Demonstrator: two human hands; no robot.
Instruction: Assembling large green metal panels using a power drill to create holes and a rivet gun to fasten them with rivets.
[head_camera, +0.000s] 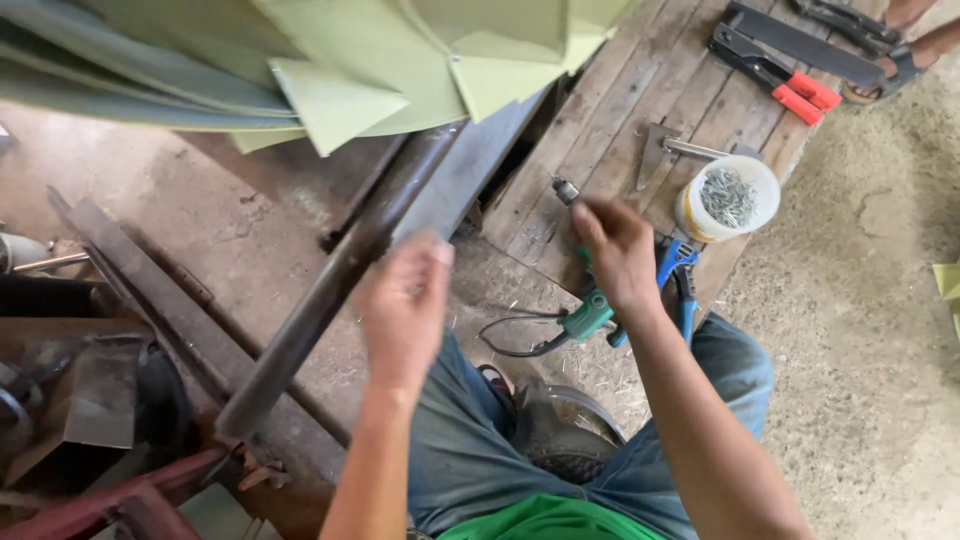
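Seated low at the bottom centre of the frame, in a green shirt (545, 520) and blue jeans (480, 460), with a dark shoe (560, 440) on the dirt floor (860, 350) between the knees

Left hand (405, 315) just left of centre, back toward the camera, fingers together and laid against the near end of a flat grey metal strip (465, 175); cannot tell whether gripping or only pressing

Right hand (620, 250) right of centre, fingers curled down around a green drill (585, 315), its silver chuck (565, 190) poking out above the knuckles toward the upper middle, its black cord (515, 340) looping on the floor below

Blue-handled pliers (682, 275) just beside the right wrist, partly hidden by it

Long dark steel bar (320, 300) slanting from lower left up to the centre, alongside the metal strip

Wooden pallet (610, 110) under the drill, running to the upper right; on it a white tub of screws (728, 197), a metal trowel (660, 150) near the tub, and farther off red-handled snips (775, 75) at the top right

Folded pale green sheet metal (350, 60) across the top of the frame, overhanging the strip

Rusty scrap iron (90, 400) at the lower left

Sandalled foot (905, 55) of another person at the upper right corner
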